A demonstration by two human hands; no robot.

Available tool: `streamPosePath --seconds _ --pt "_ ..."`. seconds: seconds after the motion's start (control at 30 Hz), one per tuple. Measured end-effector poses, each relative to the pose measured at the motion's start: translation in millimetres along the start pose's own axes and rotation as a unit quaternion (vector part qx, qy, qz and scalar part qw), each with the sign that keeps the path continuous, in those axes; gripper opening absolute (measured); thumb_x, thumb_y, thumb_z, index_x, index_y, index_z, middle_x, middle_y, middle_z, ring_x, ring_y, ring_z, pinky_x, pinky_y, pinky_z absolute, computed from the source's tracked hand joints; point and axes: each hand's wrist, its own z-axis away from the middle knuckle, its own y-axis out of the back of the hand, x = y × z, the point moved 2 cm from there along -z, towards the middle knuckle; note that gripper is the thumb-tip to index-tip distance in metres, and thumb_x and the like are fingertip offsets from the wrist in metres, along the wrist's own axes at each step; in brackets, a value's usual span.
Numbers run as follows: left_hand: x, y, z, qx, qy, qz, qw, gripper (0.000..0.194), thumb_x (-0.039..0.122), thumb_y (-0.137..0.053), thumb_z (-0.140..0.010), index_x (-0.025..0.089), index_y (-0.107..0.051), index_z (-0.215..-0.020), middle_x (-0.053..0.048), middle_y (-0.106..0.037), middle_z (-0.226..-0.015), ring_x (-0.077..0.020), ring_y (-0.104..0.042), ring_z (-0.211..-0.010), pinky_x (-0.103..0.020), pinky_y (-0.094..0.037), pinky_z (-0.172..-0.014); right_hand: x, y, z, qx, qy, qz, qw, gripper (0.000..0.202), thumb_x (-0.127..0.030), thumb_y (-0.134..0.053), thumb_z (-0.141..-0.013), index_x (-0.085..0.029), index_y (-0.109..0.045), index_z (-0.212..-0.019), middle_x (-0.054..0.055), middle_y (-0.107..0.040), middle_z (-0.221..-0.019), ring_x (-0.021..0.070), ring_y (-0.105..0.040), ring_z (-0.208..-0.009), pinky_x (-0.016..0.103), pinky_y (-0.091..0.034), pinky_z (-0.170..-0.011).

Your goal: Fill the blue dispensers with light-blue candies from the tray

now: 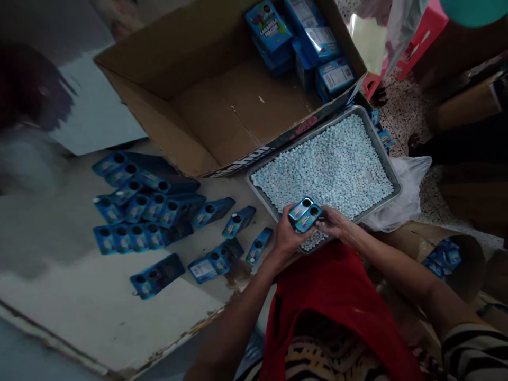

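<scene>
Two small blue candy boxes (305, 214), side by side with round dark holes facing up, are held over the near edge of a grey tray (397, 186). My left hand (286, 235) wraps round their left side and underside. At their right side is my right hand (335, 223), its fingers bent and closed against the boxes; its fingertips are partly hidden. Small pale blue and white candies (325, 161) fill much of the tray, and some lie below the boxes.
Several similar boxes (137, 209) stand in rows on the pale table (79, 296) to the left. A large cardboard carton (222, 111) behind the tray holds blue packages (301, 39). Clear plastic (405, 193) lies right of the tray. Another person (35, 90) is at far left.
</scene>
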Motion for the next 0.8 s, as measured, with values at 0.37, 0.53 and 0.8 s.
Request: streamPosePath --seconds 0.37,0.53,0.8 --pt "2 67.7 -126 -0.026 -0.083 0.084 0.993 0.083 0.044 -0.103 -0.057 0.029 -0.063 -0.128 -0.005 -0.067 -0.144 -0.0354 -0.065 -0.137 -0.058 -0.052 -0.122 -234 48 -53 0.197 0.541 0.627 0.525 0.051 -0.057 -0.049 -0.106 -0.023 -0.066 -0.14 0.015 -0.058 -0.156 0.0391 -0.044 -0.152 0.067 -0.03 -0.13" --pt "2 35.6 -174 -0.085 -0.031 0.147 0.985 0.09 0.045 -0.102 -0.053 0.025 -0.066 -0.134 -0.008 -0.065 -0.149 -0.0388 -0.063 -0.14 -0.057 -0.054 -0.12 -230 45 -96 0.2 0.517 0.673 0.489 0.059 -0.06 -0.038 -0.11 -0.024 -0.057 -0.153 0.014 -0.051 -0.162 0.0421 -0.035 -0.157 0.072 -0.028 -0.128" --pt "-2 9.3 -112 -0.111 0.048 0.214 0.969 0.088 0.039 -0.099 -0.058 0.026 -0.068 -0.139 -0.009 -0.071 -0.146 -0.0366 -0.069 -0.135 -0.053 -0.058 -0.116 -140 34 -34 0.053 0.492 0.61 0.618 0.056 -0.06 -0.033 -0.113 -0.028 -0.072 -0.137 0.008 -0.074 -0.136 0.0277 -0.063 -0.132 0.051 -0.044 -0.124"
